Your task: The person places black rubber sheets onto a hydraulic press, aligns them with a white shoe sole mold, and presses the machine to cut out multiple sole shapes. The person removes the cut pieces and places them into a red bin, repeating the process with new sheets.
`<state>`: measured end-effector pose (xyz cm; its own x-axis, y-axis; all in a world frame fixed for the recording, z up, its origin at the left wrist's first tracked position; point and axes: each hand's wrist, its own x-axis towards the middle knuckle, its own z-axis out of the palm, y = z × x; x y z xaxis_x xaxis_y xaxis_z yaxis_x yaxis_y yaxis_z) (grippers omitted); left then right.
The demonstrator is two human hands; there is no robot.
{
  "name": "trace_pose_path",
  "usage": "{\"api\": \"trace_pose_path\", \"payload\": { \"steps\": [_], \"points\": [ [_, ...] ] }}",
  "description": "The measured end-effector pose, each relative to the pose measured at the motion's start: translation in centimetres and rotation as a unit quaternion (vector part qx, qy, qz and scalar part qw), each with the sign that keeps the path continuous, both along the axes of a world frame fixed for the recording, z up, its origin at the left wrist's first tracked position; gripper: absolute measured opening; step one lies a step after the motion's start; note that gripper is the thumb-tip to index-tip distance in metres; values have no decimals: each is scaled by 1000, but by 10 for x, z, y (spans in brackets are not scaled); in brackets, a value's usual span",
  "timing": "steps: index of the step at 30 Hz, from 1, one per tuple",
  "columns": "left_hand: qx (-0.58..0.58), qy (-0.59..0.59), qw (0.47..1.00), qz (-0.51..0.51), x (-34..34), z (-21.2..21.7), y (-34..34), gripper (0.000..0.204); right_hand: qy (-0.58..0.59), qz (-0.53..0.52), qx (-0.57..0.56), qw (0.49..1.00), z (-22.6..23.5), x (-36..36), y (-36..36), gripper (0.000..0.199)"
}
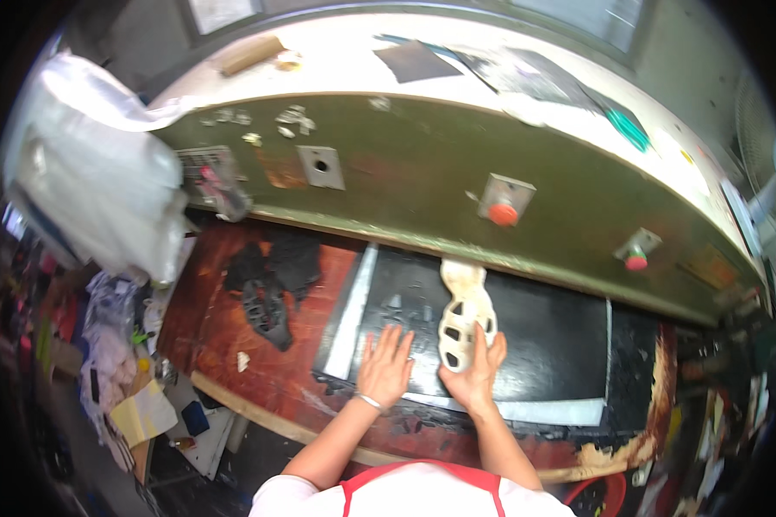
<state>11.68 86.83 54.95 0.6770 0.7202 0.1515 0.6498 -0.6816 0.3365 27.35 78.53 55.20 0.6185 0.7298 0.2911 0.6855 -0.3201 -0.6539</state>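
A cream, shoe-sole-shaped piece with several cut-out holes [455,331] lies lengthwise on a black sheet [543,345], its far end reaching the foot of the green machine panel. My right hand [476,370] grips the near end, thumb and fingers on either side of it. To its left, my left hand [385,369] rests flat on the black sheet with the fingers stretched out, holding nothing. A dark piece with similar holes [265,314] lies farther left on the reddish-brown tabletop [207,319], beside crumpled black cloth [295,265].
The green panel [388,164] stands across the back, carrying a red button [503,213] and a pinkish-red one [635,261]. Its white top [345,65] holds teal-handled scissors [628,129] and dark sheets. At left hangs a whitish plastic bag [103,172]; a red bin [602,498] sits below right.
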Motion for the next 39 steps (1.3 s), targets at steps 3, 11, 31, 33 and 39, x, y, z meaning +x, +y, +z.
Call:
{"api": "trace_pose_path", "payload": {
  "steps": [3, 11, 31, 33, 39],
  "points": [
    [36, -11, 999, -22, -19, -9, -20, 52, 91, 7, 44, 995, 6, 1, -26, 94],
    [49, 6, 998, -28, -57, -7, -59, 54, 546, 42, 272, 791, 45, 20, -97, 79],
    [60, -12, 998, -27, -24, -11, -15, 50, -30, -52, 40, 997, -2, 55, -71, 87],
    [68, -24, 997, -26, -9, -14, 2, 47, -41, -36, 31, 998, -4, 72, -55, 97],
    [60, -105, 992, -44, 16, -4, 49, 43, 166, -61, 147, 973, 0, 132, -20, 95]
  ]
}}
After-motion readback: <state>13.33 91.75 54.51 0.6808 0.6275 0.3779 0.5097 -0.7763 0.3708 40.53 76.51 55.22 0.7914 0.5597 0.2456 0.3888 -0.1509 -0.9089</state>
